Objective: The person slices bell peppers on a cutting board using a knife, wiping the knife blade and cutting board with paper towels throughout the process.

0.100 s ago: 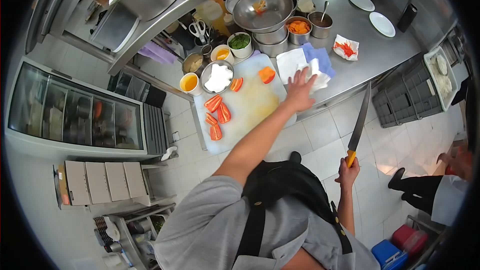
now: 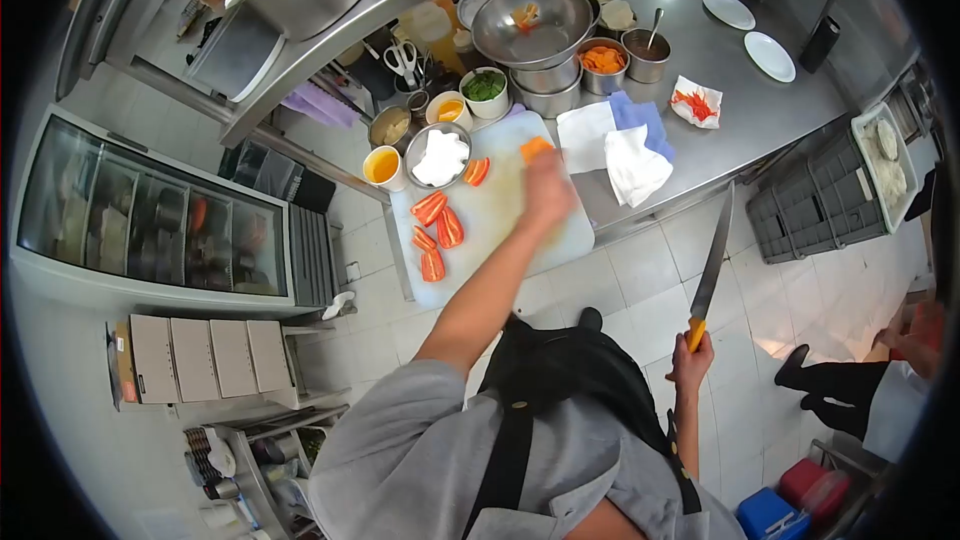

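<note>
My left hand (image 2: pixel 548 192), blurred by motion, is over the right side of the white cutting board (image 2: pixel 510 240), just below an orange pepper piece (image 2: pixel 535 148); its fingers cannot be made out. Several red pepper pieces (image 2: pixel 450 228) lie at the board's left side, and another piece (image 2: pixel 477 172) sits near a metal bowl of something white (image 2: pixel 440 157). Lower right, away from the counter, my right hand (image 2: pixel 690 360) is closed round the yellow handle of a long knife (image 2: pixel 715 265), blade pointing up. A crumpled white cloth (image 2: pixel 637 168) lies right of the board.
Behind the board stand a large metal bowl (image 2: pixel 530 25), a tub of green leaves (image 2: pixel 485 87) and a pot of orange slices (image 2: pixel 604 62). Red strips (image 2: pixel 697 103) rest on white paper. A grey crate (image 2: pixel 825 200) is at right; another person (image 2: pixel 860 390) stands lower right.
My left hand has left the white cloth and moved left onto the board, beside the orange piece. The cloth is now uncovered. My right hand still holds the knife.
</note>
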`<state>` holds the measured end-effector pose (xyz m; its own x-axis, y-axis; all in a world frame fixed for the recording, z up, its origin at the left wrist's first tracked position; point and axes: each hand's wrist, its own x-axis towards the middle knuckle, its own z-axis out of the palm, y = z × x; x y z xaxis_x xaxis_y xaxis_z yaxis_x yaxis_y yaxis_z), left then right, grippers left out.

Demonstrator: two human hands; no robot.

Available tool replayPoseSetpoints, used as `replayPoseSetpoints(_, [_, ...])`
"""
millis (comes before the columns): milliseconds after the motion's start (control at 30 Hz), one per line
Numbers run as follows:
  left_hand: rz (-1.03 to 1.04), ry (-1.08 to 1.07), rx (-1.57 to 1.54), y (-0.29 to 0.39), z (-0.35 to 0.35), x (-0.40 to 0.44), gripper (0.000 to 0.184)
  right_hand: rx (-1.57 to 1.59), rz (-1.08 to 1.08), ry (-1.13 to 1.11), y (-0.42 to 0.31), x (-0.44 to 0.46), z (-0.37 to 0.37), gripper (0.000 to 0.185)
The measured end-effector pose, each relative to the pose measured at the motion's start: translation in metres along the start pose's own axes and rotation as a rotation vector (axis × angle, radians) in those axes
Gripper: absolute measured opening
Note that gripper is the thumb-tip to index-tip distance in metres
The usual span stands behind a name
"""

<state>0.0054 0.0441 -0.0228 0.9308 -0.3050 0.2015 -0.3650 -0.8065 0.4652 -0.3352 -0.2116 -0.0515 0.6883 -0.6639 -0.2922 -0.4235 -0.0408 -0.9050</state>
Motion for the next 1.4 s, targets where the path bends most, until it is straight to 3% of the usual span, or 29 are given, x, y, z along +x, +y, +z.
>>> replayPoseSetpoints(33, [-0.14, 0.013, 0.118, -0.028, -0.013, 0.002, 0.064, -0.032, -0.019, -0.007, 0.007, -0.004, 0.002, 0.01])
replayPoseSetpoints(100, [-0.196, 0.219, 0.338, -0.068, -0.035, -0.008, 0.056, -0.059, -0.041, -0.042, 0.018, -0.007, 0.009, 0.01])
replayPoseSetpoints(200, [-0.263, 0.121, 0.344, -0.103, -0.039, -0.012, 0.053, -0.097, -0.201, -0.178, 0.006, -0.01, 0.03, 0.012])
replayPoseSetpoints(233, [-0.263, 0.113, 0.345, -0.102, -0.037, -0.014, 0.053, -0.145, -0.158, -0.247, -0.019, -0.012, 0.035, 0.013])
replayPoseSetpoints(333, [-0.301, -0.052, 0.231, -0.083, -0.027, -0.032, 0.048, -0.21, -0.278, -0.42, -0.028, 0.003, 0.061, 0.013])
replayPoseSetpoints(400, [-0.447, -0.052, -0.1, -0.034, -0.039, -0.05, 0.041, -0.249, -0.371, -0.483, -0.035, 0.012, 0.079, 0.015])
replayPoseSetpoints(433, [-0.446, 0.047, -0.16, -0.02, -0.049, -0.055, 0.026, -0.258, -0.313, -0.51, -0.052, 0.011, 0.084, 0.021])
replayPoseSetpoints(467, [-0.445, 0.03, -0.153, -0.029, -0.048, -0.055, 0.026, -0.253, -0.295, -0.508, -0.057, 0.015, 0.087, 0.021])
replayPoseSetpoints(533, [-0.202, 0.232, -0.242, -0.057, -0.054, -0.055, 0.009, -0.377, -0.294, -0.565, -0.057, 0.014, 0.091, 0.022])
replayPoseSetpoints(567, [-0.204, 0.206, -0.234, -0.066, -0.057, -0.055, 0.009, -0.37, -0.267, -0.565, -0.059, 0.012, 0.093, 0.022])
replayPoseSetpoints(633, [0.014, 0.109, -0.172, -0.067, -0.068, -0.051, 0.009, -0.352, -0.253, -0.616, -0.061, 0.009, 0.094, 0.023])
replayPoseSetpoints(767, [-0.055, 0.072, -0.288, -0.044, -0.069, -0.043, 0.014, -0.344, -0.225, -0.611, -0.055, 0.006, 0.095, 0.024])
replayPoseSetpoints(867, [0.051, 0.062, -0.19, -0.062, -0.062, -0.04, 0.02, -0.341, -0.197, -0.596, -0.056, 0.001, 0.089, 0.024])
replayPoseSetpoints(933, [0.398, -0.027, -0.171, -0.073, -0.062, -0.039, 0.026, -0.337, -0.18, -0.578, -0.055, 0.0, 0.083, 0.024])
replayPoseSetpoints(1067, [0.52, -0.181, -0.222, -0.077, -0.049, -0.048, 0.029, -0.323, -0.154, -0.559, -0.044, 0.001, 0.081, 0.024])
replayPoseSetpoints(1133, [0.382, -0.095, -0.27, -0.069, -0.042, -0.06, 0.029, -0.301, -0.143, -0.557, -0.044, -0.001, 0.08, 0.024])
replayPoseSetpoints(1267, [0.447, -0.037, -0.228, -0.062, -0.038, -0.076, 0.03, -0.286, -0.153, -0.562, -0.046, -0.003, 0.082, 0.025])
replayPoseSetpoints(1333, [0.03, 0.172, -0.149, -0.055, -0.041, -0.084, 0.028, -0.264, -0.157, -0.559, -0.046, -0.004, 0.082, 0.025])
replayPoseSetpoints(1400, [-0.007, 0.155, -0.055, -0.032, -0.032, -0.084, 0.025, -0.278, -0.132, -0.569, -0.048, -0.006, 0.081, 0.024])
